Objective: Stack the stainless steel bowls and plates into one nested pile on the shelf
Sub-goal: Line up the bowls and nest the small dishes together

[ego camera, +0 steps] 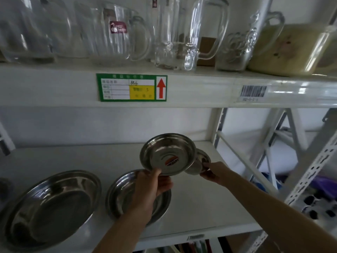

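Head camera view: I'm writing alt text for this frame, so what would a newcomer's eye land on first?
First, the tilted steel plate with a sticker, held up mid-frame by the left hand, while the right hand grips a small steel bowl just behind it. Next, two larger steel dishes resting on the white shelf lower left. Above, a row of glass pitchers over a green price label.

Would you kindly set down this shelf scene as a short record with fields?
left hand: grips the near rim of the tilted plate, held above the shelf
right hand: pinches the small bowl behind the tilted plate's right edge
medium plate: on the shelf, under the left hand
large plate: on the shelf, at the left
pile: not yet formed
shelf above: glass jugs; price label
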{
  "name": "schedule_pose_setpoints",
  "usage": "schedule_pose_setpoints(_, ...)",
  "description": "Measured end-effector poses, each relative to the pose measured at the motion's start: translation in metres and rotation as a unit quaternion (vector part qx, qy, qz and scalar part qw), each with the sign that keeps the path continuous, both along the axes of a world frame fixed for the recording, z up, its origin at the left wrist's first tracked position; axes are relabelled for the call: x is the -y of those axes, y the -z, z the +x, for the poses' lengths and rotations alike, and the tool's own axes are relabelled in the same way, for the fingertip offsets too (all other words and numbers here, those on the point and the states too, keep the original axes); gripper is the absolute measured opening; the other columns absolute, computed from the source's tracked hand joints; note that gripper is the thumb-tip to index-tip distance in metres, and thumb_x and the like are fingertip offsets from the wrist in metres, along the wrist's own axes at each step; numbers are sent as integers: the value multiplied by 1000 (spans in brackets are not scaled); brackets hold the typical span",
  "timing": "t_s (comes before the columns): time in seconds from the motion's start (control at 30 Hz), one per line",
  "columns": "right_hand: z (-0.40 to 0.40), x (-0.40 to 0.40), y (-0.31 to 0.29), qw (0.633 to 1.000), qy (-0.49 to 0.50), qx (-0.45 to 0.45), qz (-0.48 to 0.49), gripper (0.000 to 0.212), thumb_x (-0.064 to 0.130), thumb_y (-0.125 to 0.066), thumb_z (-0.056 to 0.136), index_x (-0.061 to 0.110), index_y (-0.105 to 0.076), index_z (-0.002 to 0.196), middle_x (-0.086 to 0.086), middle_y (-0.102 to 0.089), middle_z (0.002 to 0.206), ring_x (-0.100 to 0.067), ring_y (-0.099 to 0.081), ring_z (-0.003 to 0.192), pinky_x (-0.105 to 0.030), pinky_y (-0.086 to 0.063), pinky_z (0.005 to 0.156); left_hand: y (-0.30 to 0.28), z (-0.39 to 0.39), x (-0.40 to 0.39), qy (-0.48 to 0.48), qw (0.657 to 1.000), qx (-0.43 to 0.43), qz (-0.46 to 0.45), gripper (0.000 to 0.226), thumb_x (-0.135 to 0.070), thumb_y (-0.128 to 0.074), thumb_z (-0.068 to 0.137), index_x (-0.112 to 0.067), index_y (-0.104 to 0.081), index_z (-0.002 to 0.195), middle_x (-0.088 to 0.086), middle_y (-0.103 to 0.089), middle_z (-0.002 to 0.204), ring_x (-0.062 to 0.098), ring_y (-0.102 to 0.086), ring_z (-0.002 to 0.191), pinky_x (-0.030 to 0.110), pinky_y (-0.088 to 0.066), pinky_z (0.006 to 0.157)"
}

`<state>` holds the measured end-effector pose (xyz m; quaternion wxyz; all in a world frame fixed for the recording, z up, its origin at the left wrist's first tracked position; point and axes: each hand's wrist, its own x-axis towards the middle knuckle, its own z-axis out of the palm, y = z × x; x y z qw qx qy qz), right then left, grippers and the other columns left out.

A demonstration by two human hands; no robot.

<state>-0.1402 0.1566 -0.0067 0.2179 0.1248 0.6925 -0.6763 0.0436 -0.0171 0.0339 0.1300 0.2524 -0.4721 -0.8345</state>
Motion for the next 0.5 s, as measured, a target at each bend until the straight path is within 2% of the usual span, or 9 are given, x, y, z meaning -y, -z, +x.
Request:
schedule_pose_setpoints(0.13,2,-39,12,999,39,7,12,19,-1,-63,89,-10,-55,103,-26,-62,83,-30,-63,69,-31,-57,46,21,-21,-20,26,999,33,28,18,-6,-47,96,8,-59,92,21,-63,72,19,-65,46,30,-58,52)
schedule_pose_setpoints(0.3,5,-82,33,996,86,23,14,21,-6,-61,87,-9,-55,108,-27,-63,91,-31,-65,74,-29,-56,41,52,-44,-46,52,995,64,54,17,-7,-48,96,6,-59,97,21,-64,76,24,-64,60,30,-59,49)
schedule_pose_setpoints(0.43,9,-101,40,993,111,44,10,10,-7,-61,87,-6,-58,97,-24,-62,86,-30,-63,73,-28,-56,39,73,-55,-65,72,992,91,51,22,-3,-44,96,10,-56,109,21,-61,79,26,-60,66,29,-58,45)
schedule_pose_setpoints(0.5,12,-107,42,991,121,50,9,4,-7,-60,88,-5,-56,89,-23,-60,83,-29,-62,71,-29,-56,39,84,-61,-72,75,991,107,43,26,-2,-46,95,12,-54,115,22,-63,79,25,-62,64,31,-59,48)
